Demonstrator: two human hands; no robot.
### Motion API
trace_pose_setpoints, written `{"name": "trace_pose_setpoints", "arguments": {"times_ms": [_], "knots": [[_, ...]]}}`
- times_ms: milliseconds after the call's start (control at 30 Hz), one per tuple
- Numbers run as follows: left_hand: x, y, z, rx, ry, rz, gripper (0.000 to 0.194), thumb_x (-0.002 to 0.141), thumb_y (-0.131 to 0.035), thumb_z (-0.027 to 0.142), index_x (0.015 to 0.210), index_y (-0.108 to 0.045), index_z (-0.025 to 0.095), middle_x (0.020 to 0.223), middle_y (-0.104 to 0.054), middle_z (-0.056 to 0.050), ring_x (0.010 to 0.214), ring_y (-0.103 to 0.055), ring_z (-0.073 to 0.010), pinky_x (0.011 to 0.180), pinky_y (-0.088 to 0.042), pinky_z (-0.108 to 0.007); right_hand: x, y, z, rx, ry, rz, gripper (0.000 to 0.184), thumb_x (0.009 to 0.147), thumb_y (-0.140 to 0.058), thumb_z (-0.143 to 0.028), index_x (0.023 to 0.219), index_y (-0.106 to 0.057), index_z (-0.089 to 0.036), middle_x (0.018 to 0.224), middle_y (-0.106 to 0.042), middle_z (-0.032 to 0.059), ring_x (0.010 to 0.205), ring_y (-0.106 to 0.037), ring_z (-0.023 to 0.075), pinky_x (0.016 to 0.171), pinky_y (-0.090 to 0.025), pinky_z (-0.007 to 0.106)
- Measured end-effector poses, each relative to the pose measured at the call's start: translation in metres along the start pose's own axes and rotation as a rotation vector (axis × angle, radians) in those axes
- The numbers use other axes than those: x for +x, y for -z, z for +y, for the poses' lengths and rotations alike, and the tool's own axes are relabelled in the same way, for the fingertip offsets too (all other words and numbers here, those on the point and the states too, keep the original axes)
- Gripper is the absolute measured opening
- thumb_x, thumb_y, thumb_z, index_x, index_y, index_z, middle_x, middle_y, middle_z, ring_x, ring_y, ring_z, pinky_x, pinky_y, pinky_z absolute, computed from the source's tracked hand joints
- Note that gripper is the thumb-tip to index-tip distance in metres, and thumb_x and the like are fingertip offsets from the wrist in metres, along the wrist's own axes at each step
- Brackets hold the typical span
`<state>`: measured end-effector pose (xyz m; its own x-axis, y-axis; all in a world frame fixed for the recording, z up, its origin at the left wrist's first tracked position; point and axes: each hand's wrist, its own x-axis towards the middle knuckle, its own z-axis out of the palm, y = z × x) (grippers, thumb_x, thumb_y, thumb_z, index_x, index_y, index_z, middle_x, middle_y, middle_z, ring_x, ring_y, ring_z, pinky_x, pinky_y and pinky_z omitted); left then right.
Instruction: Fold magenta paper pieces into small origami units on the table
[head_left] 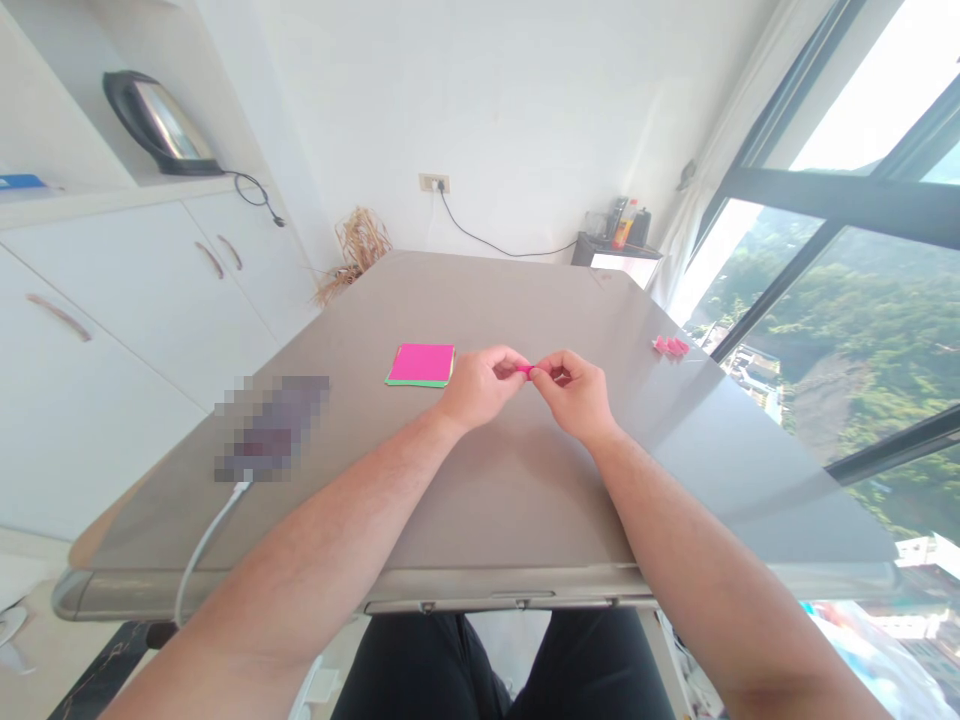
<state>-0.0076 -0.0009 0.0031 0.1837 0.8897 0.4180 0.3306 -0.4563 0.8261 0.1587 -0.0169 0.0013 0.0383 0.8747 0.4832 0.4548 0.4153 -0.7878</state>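
Between my two hands is a small piece of bright pink paper (525, 369), folded narrow and mostly hidden by the fingers. My left hand (484, 385) pinches its left end. At the other end, the thumb and fingers of my right hand (574, 393) are closed on the same piece. Both hands are over the middle of the table, fingertips nearly meeting. Just left of my left hand lies a stack of coloured paper sheets (422, 363), pink on top with green showing at the lower edge. Several small pink folded pieces (670, 346) sit near the table's right edge.
A blurred-out flat object (274, 430) with a white cable (206, 540) lies on the grey table (480, 500) at the left. A kettle (165, 125) stands on the cabinet shelf. Bottles (625, 225) stand on a small cabinet beyond the table. Windows are on the right.
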Motion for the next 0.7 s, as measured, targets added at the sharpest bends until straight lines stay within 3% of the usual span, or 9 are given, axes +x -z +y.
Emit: {"name": "trace_pose_setpoints", "arguments": {"times_ms": [100,233,533,700], "knots": [[0.0003,0.0004,-0.0010,-0.003,0.036,-0.013,0.018,0.082,-0.065,0.034,0.091,-0.073,0.020,0.088,-0.076,-0.004,0.080,-0.069,-0.0169,0.074,-0.053,-0.030,0.0000,0.0005,-0.0002,-0.005,-0.048,-0.015,0.017,0.080,-0.065,-0.037,0.073,-0.063,-0.022,0.066,-0.065,-0.0003,0.059,-0.057,0.0138,0.060,-0.046,0.029],[0.0019,0.0024,-0.0028,0.095,0.066,-0.068,0.021,0.085,-0.061,0.037,0.082,-0.073,0.020,0.078,-0.073,-0.003,0.072,-0.065,-0.0160,0.065,-0.048,-0.028,0.0004,0.0009,0.0030,0.005,-0.074,-0.061,0.014,0.079,-0.063,-0.036,0.074,-0.062,-0.022,0.064,-0.065,-0.0008,0.058,-0.056,0.0138,0.059,-0.045,0.028],[0.0021,0.0057,-0.0008,0.252,-0.051,-0.114,0.021,0.088,-0.055,0.030,0.081,-0.073,0.022,0.067,-0.068,0.001,0.063,-0.057,-0.0141,0.063,-0.042,-0.029,0.0006,0.0017,0.0029,-0.068,-0.065,-0.097,0.015,0.075,-0.064,-0.034,0.068,-0.061,-0.022,0.061,-0.061,-0.0016,0.054,-0.050,0.0124,0.053,-0.039,0.027],[0.0033,0.0045,-0.0032,0.194,0.060,-0.152,0.020,0.086,-0.059,0.034,0.081,-0.073,0.022,0.074,-0.071,-0.001,0.069,-0.062,-0.0161,0.063,-0.045,-0.029,0.0000,0.0017,0.0018,-0.056,-0.078,-0.115,0.011,0.075,-0.064,-0.032,0.071,-0.064,-0.022,0.063,-0.062,-0.0013,0.055,-0.050,0.0125,0.053,-0.039,0.027]]}}
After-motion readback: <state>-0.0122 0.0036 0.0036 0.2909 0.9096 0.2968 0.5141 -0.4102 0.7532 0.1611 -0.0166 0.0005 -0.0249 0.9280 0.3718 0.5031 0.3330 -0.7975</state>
